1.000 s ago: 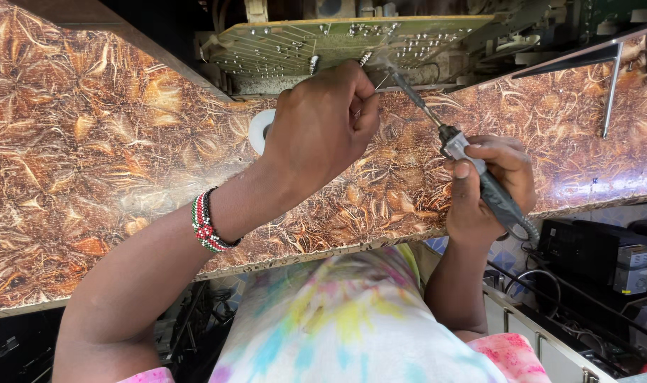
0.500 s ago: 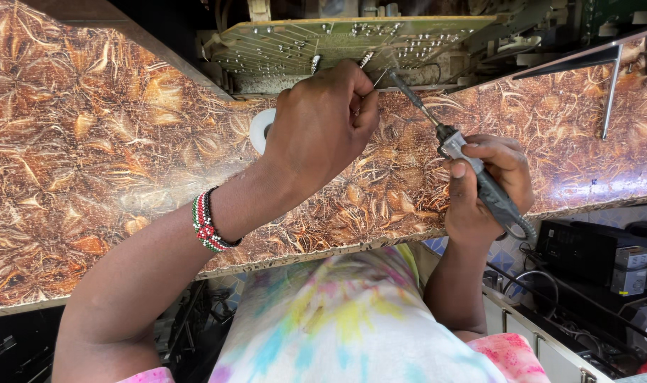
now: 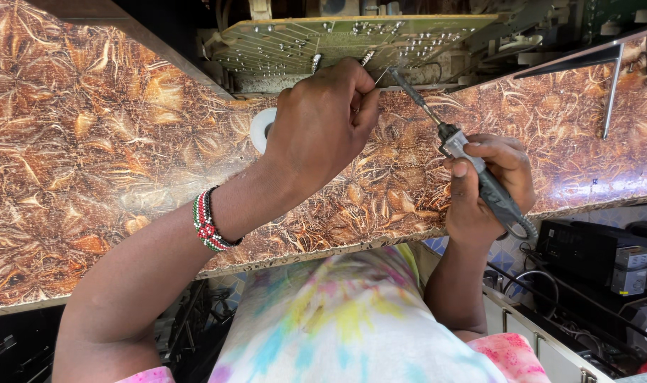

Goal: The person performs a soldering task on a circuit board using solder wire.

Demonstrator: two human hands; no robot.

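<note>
Landmark: the green circuit board [image 3: 352, 42] lies at the far edge of the brown leaf-patterned worktop [image 3: 96, 163], its soldered underside up; every place below is told from it.

Left hand: the left hand [image 3: 323, 124] is curled into a loose fist just in front of the board's near edge, thumb and forefinger pressed together on a thin strand of solder wire [image 3: 382, 76]. The rest of the fingers are folded in.

Solder wire: only a short bright end shows, poking from the pinch toward the board's near edge and meeting the iron's tip there.

Right hand: the right hand [image 3: 490, 188] is well in front of the board and to its right, wrapped around the grey handle of a soldering iron [image 3: 472, 170], thumb laid along the top of the grip.

Soldering iron: it slants from the grip up and left, its dark metal tip ending at the board's near edge, just beside the wire end. Whether the tip touches the board cannot be told.

Tape roll: a white roll [image 3: 262, 130] lies flat on the worktop in front of the board, partly hidden behind the left hand.

Wrist: a red, white and green beaded bracelet [image 3: 208, 220] circles the left wrist, well short of the board.

Metal rod: a thin bright rod [image 3: 612, 92] stands on the worktop far to the board's right.
</note>
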